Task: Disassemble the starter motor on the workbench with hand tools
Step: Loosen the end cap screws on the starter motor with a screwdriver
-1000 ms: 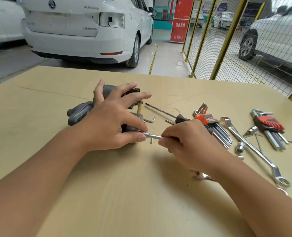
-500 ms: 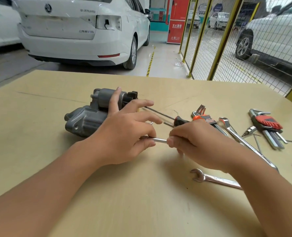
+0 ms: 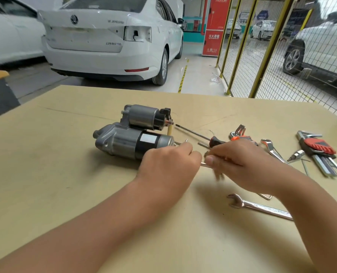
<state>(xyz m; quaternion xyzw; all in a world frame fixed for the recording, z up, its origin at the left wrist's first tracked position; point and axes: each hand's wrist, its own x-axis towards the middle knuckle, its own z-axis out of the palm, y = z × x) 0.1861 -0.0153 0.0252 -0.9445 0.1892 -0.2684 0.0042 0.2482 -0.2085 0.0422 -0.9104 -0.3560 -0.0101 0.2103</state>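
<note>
A person's two hands meet over a workbench [image 3: 45, 154], pinching a thin metal rod [image 3: 203, 164] between them. The left hand [image 3: 169, 166] is curled, its fingertips closed on one end of the rod; the right hand [image 3: 240, 164] is curled round the other end, its lower fingers blurred. Only a short silver stretch of the rod shows in the gap between the hands; the rest is hidden in the two grips.

The starter motor [image 3: 132, 136] lies on its side just beyond the left hand, its near end behind that hand's knuckles. Whether the hand touches it cannot be told.

Two hex-key sets sit in red holders: one [image 3: 240, 134] beyond the right hand, partly hidden by it, the other [image 3: 319, 148] farther right, its keys fanned toward the bench edge. A screwdriver [image 3: 195, 133] lies between the motor and the right hand, its handle largely covered. A spanner [image 3: 258, 206] rests near the right wrist, its far end cut off by the forearm; a second spanner [image 3: 270, 146] shows its head just right of the hand. A small silver bit [image 3: 296, 155] lies beside the right-hand set.

The bench is pale, bare wood with faint scratches. Beyond it stands a white car [image 3: 108, 40], its tail lamp removed, on a concrete floor, with a yellow mesh fence [image 3: 262, 46] and a red cabinet [image 3: 214, 26] to the right.
</note>
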